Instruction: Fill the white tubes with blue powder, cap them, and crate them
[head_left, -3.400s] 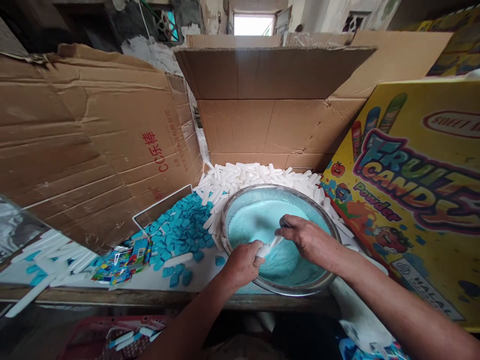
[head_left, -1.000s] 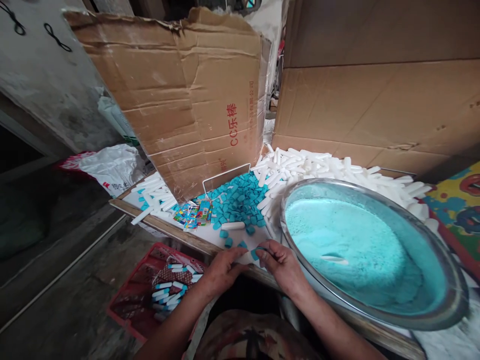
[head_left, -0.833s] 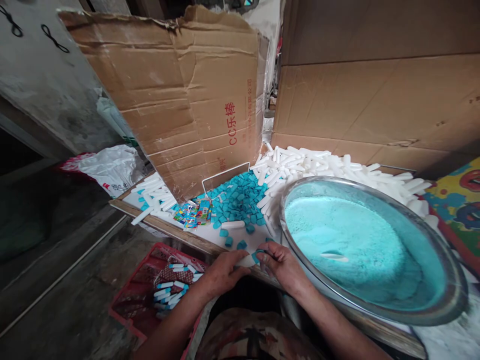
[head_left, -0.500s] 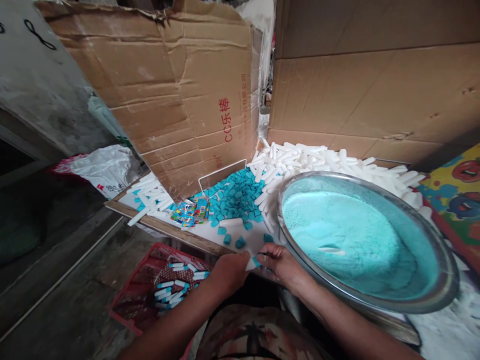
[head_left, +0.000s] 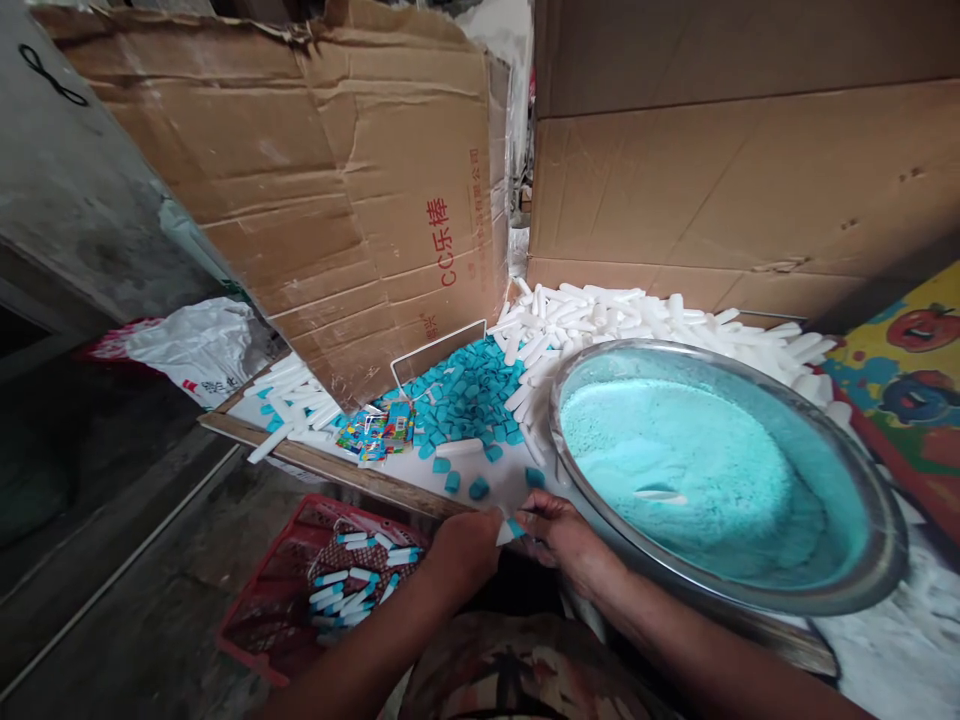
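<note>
Close to the table's front edge, my left hand (head_left: 466,548) is closed around a white plastic tube (head_left: 503,535). A blue cap (head_left: 516,528) sits at the tube's right end, and the fingers of my right hand (head_left: 566,540) are closed at it. How far the cap is on the tube I cannot tell. Just beyond my hands lie a few loose blue caps (head_left: 478,488), with a heap of blue caps (head_left: 472,390) behind them. To the right stands a wide metal basin (head_left: 556,430) holding pale turquoise powder (head_left: 675,430), with a small white scoop-like piece (head_left: 660,496) lying in it.
White tubes (head_left: 600,310) are piled behind the basin; more white tubes (head_left: 289,395) lie at the left. Small printed packets (head_left: 384,430) rest near the front edge. A red basket (head_left: 262,610) below holds capped tubes (head_left: 345,595). Cardboard sheets (head_left: 360,200) stand behind.
The view has shifted slightly. My hands remain together on the tube and its blue cap, with only a small movement of the right fingers.
</note>
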